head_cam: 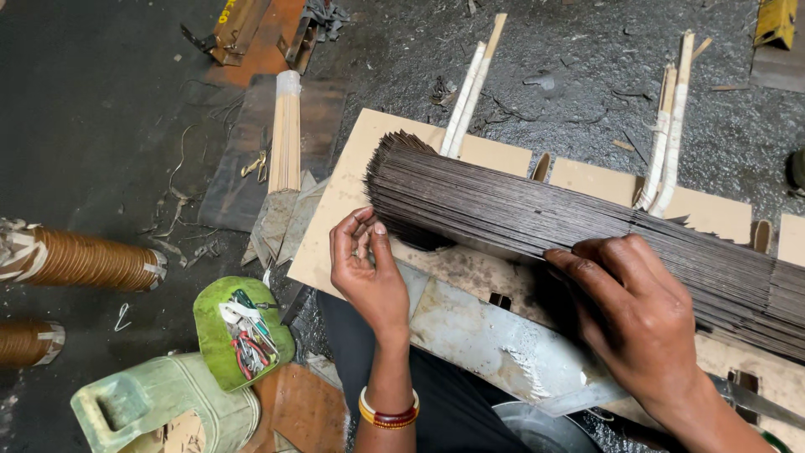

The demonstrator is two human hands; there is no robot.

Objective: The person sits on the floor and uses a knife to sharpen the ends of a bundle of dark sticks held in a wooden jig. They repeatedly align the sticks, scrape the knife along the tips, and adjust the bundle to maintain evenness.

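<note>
1. The left hand (366, 268) sits at the near left end of a long stack of thin dark metal sheets (537, 220), its fingers curled together against the stack's end edge; whether they pinch a single sheet cannot be told.
2. The right hand (639, 315) lies flat on the stack's near side, further right, fingers spread and pressing on the sheet edges, gripping nothing.
3. The stack lies on its side across pale board panels (345, 189), running from centre to the right edge of the view.
4. 2 pairs of white strips (471, 84) stick up behind the stack, toward the far side.
5. A grey metal plate (490, 335) lies just near the stack, under both wrists.
6. At near left, a green cut-open container (239, 331) holds small tools with red and green handles.
7. Beside it stands a pale green jerrycan (159, 407).
8. 2 copper wire coils (84, 258) lie at the left edge.
9. A bundle of pale sticks (286, 134) lies far left of the panels.
10. A yellow object (776, 21) sits at the far right corner.
</note>
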